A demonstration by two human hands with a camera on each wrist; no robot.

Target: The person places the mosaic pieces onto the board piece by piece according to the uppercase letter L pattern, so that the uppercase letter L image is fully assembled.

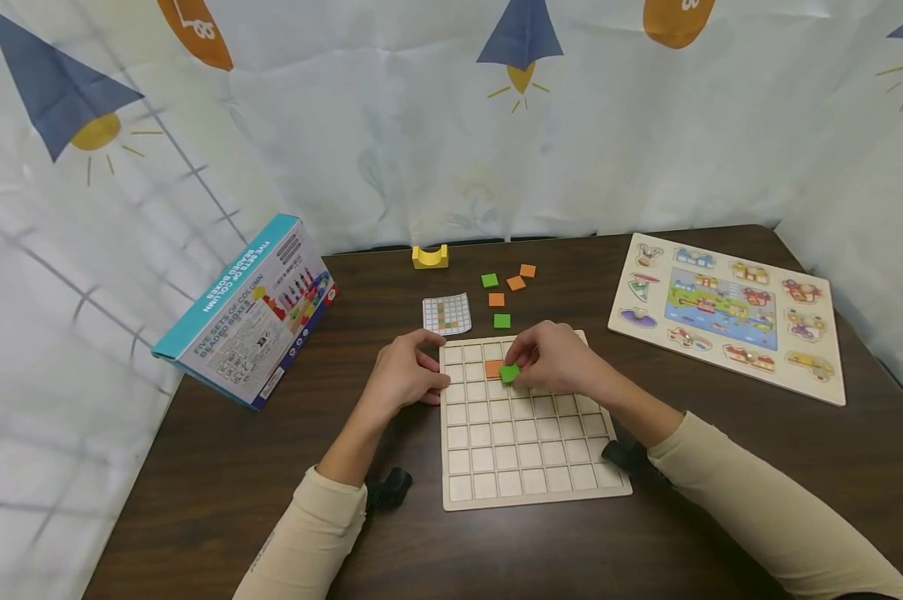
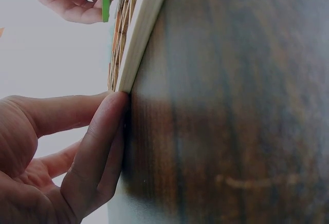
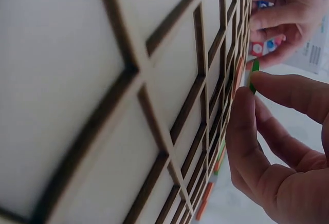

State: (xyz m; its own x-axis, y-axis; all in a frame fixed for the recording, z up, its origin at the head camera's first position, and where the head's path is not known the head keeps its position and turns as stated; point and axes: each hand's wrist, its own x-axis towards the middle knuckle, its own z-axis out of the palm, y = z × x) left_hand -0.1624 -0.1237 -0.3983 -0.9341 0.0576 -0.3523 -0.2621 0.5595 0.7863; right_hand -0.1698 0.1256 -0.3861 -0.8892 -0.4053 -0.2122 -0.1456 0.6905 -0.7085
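Observation:
A light wooden grid board (image 1: 489, 458) lies flat on the dark table, with one orange square tile (image 1: 492, 368) in its top row area. Between thumb and fingers, my right hand (image 1: 556, 358) pinches a green square tile (image 1: 509, 373) just above the board, right beside the orange one. That green tile (image 3: 255, 75) shows edge-on in the right wrist view. At the board's upper left, my left hand (image 1: 402, 375) holds the edge with thumb and fingertips. The left wrist view shows these fingers (image 2: 110, 116) against the board's side.
Beyond the board lie a small pattern card (image 1: 447, 315) and several loose tiles, including a green tile (image 1: 502, 321) and an orange tile (image 1: 496, 299). A yellow block (image 1: 430, 257) stands at the back. A box (image 1: 263, 308) is at left, a picture puzzle board (image 1: 729, 317) at right.

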